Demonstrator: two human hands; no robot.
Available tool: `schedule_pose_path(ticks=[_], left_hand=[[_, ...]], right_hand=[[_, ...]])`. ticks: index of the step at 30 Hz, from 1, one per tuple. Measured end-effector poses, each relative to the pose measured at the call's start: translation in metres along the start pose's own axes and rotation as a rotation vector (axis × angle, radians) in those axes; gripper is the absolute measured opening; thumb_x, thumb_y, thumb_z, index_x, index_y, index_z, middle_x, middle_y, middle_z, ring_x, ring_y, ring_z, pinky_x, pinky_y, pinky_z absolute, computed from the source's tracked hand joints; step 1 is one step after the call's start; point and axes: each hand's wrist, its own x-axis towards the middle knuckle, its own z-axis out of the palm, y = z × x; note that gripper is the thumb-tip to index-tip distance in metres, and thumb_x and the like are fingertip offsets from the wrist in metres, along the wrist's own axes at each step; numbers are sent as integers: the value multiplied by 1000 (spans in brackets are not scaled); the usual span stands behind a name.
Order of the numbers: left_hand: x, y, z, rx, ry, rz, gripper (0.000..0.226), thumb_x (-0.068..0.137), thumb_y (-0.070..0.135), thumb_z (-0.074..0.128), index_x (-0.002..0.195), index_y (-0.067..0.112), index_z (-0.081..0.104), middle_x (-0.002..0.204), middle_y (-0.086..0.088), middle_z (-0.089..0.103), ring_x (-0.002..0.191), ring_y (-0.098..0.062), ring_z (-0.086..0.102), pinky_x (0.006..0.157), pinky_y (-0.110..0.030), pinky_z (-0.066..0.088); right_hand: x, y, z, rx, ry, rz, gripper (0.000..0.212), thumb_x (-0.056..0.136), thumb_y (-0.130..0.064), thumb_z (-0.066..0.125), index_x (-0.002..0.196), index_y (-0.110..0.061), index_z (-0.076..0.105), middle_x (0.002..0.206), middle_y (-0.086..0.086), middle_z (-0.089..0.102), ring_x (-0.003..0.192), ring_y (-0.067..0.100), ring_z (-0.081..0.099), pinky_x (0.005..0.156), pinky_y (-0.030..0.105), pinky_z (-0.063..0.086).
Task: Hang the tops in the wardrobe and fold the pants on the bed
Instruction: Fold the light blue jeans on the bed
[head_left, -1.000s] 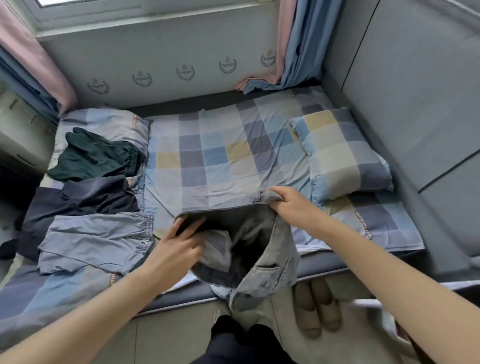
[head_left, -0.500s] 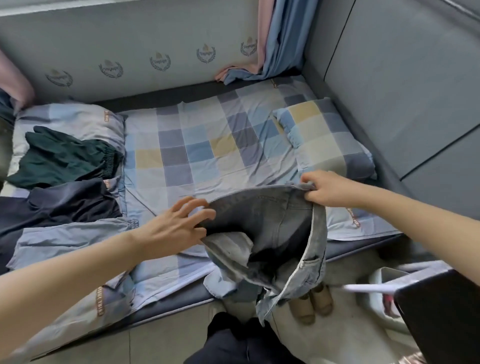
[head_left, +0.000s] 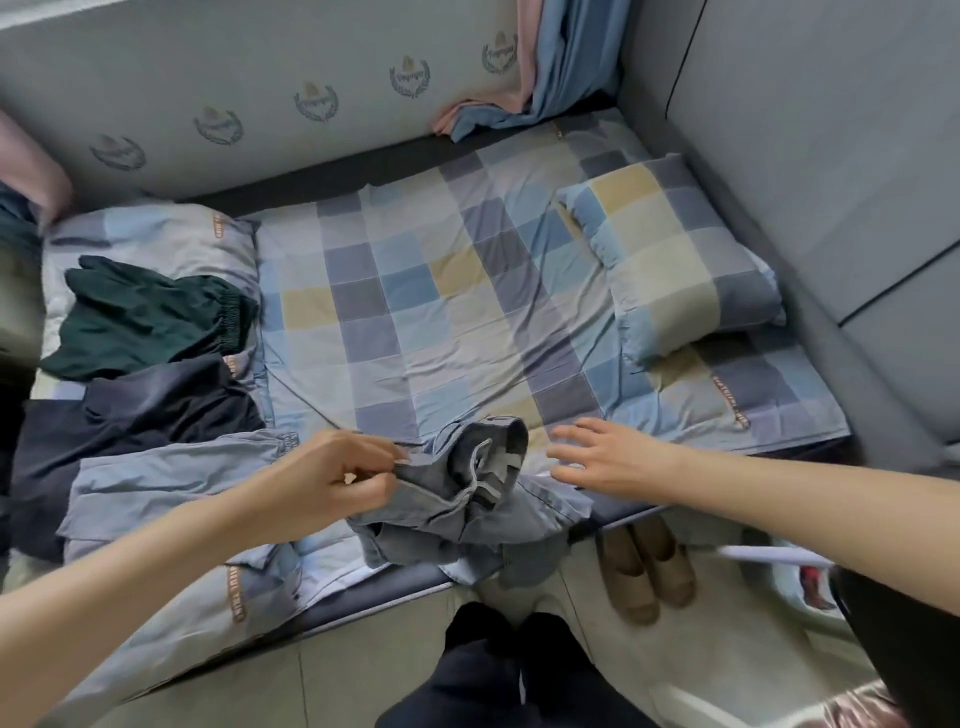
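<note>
Grey denim pants (head_left: 467, 499) lie bunched at the front edge of the checked bed (head_left: 415, 312), partly hanging over it. My left hand (head_left: 332, 480) pinches their waistband at the left side. My right hand (head_left: 608, 457) hovers just right of the pants with fingers spread, holding nothing. On the left of the bed lie dark green pants (head_left: 150, 322), a dark navy garment (head_left: 130, 421) and light grey-blue pants (head_left: 171, 478), one below the other.
A checked pillow (head_left: 675, 254) sits at the right, against the grey padded wall (head_left: 805, 130). Pink and blue curtains (head_left: 545, 67) hang at the back. A pair of tan slippers (head_left: 644, 566) stands on the floor by the bed, beside my dark-trousered legs (head_left: 509, 670).
My right hand has let go of the pants' waistband and opened. My left hand has taken hold of the waistband. The pants have dropped into a heap on the bed edge.
</note>
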Motion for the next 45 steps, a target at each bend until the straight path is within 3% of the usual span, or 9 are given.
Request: schedule_pose_path(ticks=[9, 16, 19, 23, 32, 36, 39, 43, 45], left_hand=[[-67, 24, -27, -151, 6, -119, 29, 75, 15, 50, 52, 15, 32, 67, -21, 52, 52, 1, 33, 51, -11, 25], [-111, 28, -37, -328, 140, -275, 30, 70, 19, 50, 54, -5, 43, 65, -24, 46, 48, -5, 28, 46, -15, 24], [-138, 14, -37, -337, 202, -348, 30, 73, 24, 55, 57, -1, 50, 61, -26, 38, 52, -24, 29, 51, -28, 23], [-172, -17, -32, -199, 337, -375, 39, 74, 46, 74, 54, 26, 47, 59, -1, 46, 54, -12, 38, 52, -25, 32], [-184, -106, -21, 790, 121, -219, 30, 60, 27, 93, 61, 14, 66, 83, -5, 64, 59, -24, 65, 50, -29, 54], [-147, -120, -34, 500, 525, -326, 27, 77, 4, 79, 61, -2, 58, 83, -14, 60, 69, -33, 61, 67, -36, 51], [-116, -116, -46, 93, 867, -422, 34, 87, 6, 70, 61, -4, 50, 67, -8, 48, 61, -14, 42, 60, -23, 36], [-98, -113, -43, -375, 656, -535, 22, 90, 13, 67, 70, 7, 63, 60, 0, 38, 56, -13, 34, 47, -23, 24], [-105, -111, -32, -404, 415, -558, 16, 88, 12, 69, 73, 15, 74, 63, 4, 59, 60, -14, 52, 55, -19, 38]], right_hand=[[54, 1, 18, -315, -37, -255, 63, 88, -25, 60, 146, -23, 36, 152, -6, 36, 137, 32, 38, 105, 43, 40], [111, 17, 6, -490, -89, -241, 41, 64, -47, 74, 103, -56, 66, 104, -33, 66, 120, 10, 58, 100, 38, 43], [134, 25, 6, -428, -110, -212, 42, 51, -42, 86, 91, -43, 75, 96, -18, 72, 107, 16, 65, 92, 33, 53], [145, 43, -10, -388, -40, -196, 24, 38, -26, 92, 50, -24, 72, 68, -5, 69, 86, 29, 67, 76, 50, 56], [100, 92, -63, 379, 127, -30, 26, 73, -28, 81, 62, -8, 69, 73, 9, 65, 84, 35, 56, 67, 40, 52], [75, 100, -101, 642, 473, 210, 18, 69, 9, 77, 63, 3, 61, 77, 15, 61, 71, 33, 58, 61, 39, 51], [70, 95, -116, 953, 708, 521, 4, 84, 7, 61, 81, 5, 63, 90, 15, 58, 81, 25, 58, 72, 30, 49], [64, 81, -120, 1643, 392, 757, 17, 94, -1, 44, 100, 6, 59, 92, 19, 54, 86, 29, 54, 86, 51, 52], [50, 69, -110, 1738, 112, 766, 18, 91, 3, 44, 96, 10, 59, 87, 18, 49, 82, 29, 48, 83, 54, 49]])
